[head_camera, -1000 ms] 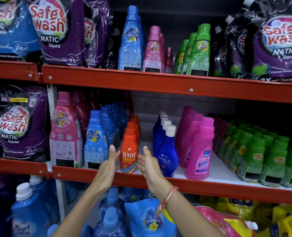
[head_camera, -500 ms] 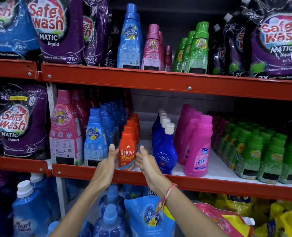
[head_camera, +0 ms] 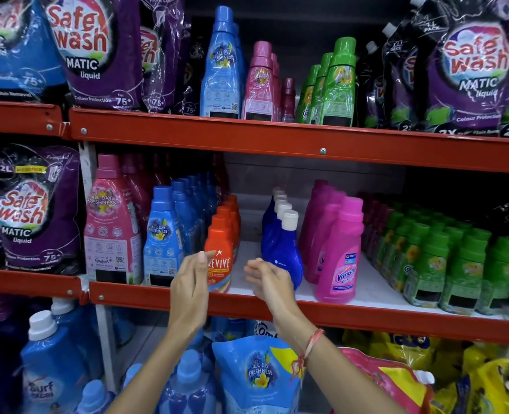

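The orange Revive bottle is standing upright at the near edge of the middle shelf, heading its row, with the left hand flanking its left side, fingers straight, and the right hand hovering just right, fingers relaxed and empty, evidently squaring its label forward.

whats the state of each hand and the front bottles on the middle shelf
left hand, open, beside the Revive bottle, gripping nothing
right hand, open, empty
Revive bottle, upright, capped, front of its row
dark blue bottle, upright, capped
Vanish bottle, upright, capped
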Demonstrator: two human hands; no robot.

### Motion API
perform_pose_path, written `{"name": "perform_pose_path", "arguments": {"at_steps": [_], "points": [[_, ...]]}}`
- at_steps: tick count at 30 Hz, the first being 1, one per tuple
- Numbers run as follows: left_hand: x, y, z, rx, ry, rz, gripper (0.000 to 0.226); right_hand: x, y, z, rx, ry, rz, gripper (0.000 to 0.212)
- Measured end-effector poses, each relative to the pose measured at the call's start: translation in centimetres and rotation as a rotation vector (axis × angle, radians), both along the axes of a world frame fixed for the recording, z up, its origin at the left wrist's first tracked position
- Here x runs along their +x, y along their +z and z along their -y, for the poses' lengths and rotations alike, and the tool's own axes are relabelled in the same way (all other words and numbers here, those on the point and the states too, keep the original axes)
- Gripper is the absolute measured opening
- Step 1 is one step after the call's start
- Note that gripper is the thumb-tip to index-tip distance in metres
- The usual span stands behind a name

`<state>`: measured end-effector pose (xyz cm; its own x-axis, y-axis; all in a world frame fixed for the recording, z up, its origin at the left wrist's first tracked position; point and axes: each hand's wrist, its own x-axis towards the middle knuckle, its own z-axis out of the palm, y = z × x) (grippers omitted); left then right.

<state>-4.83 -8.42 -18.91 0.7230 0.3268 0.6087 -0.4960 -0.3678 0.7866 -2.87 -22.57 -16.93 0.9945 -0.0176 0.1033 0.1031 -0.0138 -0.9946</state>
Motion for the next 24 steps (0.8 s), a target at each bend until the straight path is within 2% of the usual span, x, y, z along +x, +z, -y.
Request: {"name": "perform_pose_path", "arguments": {"at_steps": [3,7,10,12,15,18,21,24], "points": [[0.2,0.2,2.2,0.033,-0.021,0.030,0.057,-1.0,-0.1,1.6,0.026,-0.122,0.106,0.030],[0.4,1.2,5.6,0.056,-0.192,-0.158,0.055,-1.9,0.0,4.0,0.055,-0.285,0.193,0.031],[0.8,2.1,7.4,0.037,-0.253,-0.286,0.057,-2.2,0.0,5.4,0.001,-0.383,0.227,0.018],[1.1,2.4,8.2,0.037,-0.270,-0.369,0.065,-2.3,0.1,6.0,-0.052,-0.407,0.209,0.018],[1.2,2.9,8.7,-0.009,-0.324,-0.483,0.101,-1.7,0.0,6.2,-0.102,-0.338,0.104,0.036],[2.8,1.6,8.4,-0.082,-0.351,-0.479,0.095,-1.3,-0.2,5.7,-0.063,-0.281,0.005,0.047],[2.9,1.3,8.0,-0.080,-0.383,-0.488,0.127,-0.9,0.1,5.6,-0.046,-0.295,-0.006,0.050],[2.3,1.5,7.6,-0.056,-0.405,-0.500,0.125,-0.4,0.6,5.9,-0.026,-0.297,-0.009,0.046]]}}
